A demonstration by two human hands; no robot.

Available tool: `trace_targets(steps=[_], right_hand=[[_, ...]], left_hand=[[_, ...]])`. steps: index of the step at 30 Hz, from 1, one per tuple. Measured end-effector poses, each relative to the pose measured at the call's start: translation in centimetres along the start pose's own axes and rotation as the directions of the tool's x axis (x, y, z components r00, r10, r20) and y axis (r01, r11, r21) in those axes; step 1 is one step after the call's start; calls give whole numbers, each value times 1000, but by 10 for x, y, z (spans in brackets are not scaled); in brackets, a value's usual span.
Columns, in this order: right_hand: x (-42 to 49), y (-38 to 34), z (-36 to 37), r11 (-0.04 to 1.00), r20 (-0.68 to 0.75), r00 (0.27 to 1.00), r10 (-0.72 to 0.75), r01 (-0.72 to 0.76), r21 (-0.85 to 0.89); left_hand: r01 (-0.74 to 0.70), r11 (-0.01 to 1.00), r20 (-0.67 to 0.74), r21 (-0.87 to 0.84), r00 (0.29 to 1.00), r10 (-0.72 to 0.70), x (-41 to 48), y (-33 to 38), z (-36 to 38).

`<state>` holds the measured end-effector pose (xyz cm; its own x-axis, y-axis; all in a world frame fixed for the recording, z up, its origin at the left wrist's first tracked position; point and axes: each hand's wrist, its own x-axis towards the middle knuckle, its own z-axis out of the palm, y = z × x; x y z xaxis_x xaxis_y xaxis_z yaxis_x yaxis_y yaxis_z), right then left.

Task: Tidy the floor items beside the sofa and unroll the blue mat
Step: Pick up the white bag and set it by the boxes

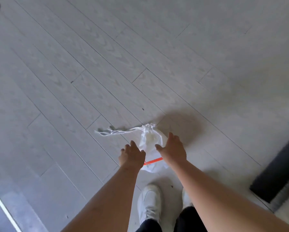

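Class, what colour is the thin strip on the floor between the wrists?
Orange: the thin strip, head view.

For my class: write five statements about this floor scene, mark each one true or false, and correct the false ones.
1. A white cloth drawstring bag lies on the pale grey plank floor. True.
2. The bag's cords trail off to its right. False: they trail to the left.
3. The left hand and right hand reach down at either side of the bag. True.
4. The orange strip lies across the bag's gathered neck. False: it shows at the bag's near end, between the wrists.
5. The person wears black shoes. False: a white shoe shows below.
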<state>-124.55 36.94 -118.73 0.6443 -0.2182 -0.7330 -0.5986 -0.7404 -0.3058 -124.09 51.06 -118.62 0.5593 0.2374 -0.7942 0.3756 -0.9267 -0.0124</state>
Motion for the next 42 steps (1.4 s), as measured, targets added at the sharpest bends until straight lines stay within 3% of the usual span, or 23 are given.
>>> trace_targets(steps=[8, 16, 28, 34, 42], right_hand=[[52, 14, 39, 994, -95, 995, 28, -37, -99], [32, 24, 20, 1000, -21, 1000, 17, -17, -5], [-74, 73, -123, 955, -73, 983, 168, -143, 261], [-100, 137, -181, 910, -10, 961, 275, -257, 327], [-91, 245, -227, 832, -80, 919, 387, -310, 460]], left_hand=[[3, 975, -85, -221, 996, -22, 60, 8, 45], [-33, 982, -24, -185, 999, 29, 26, 35, 28], [-313, 950, -2, 18, 950, 313, -117, 138, -42], [-520, 834, 68, 184, 853, 517, -167, 211, -40], [-685, 692, 160, 226, 727, 668, -207, 323, 10]])
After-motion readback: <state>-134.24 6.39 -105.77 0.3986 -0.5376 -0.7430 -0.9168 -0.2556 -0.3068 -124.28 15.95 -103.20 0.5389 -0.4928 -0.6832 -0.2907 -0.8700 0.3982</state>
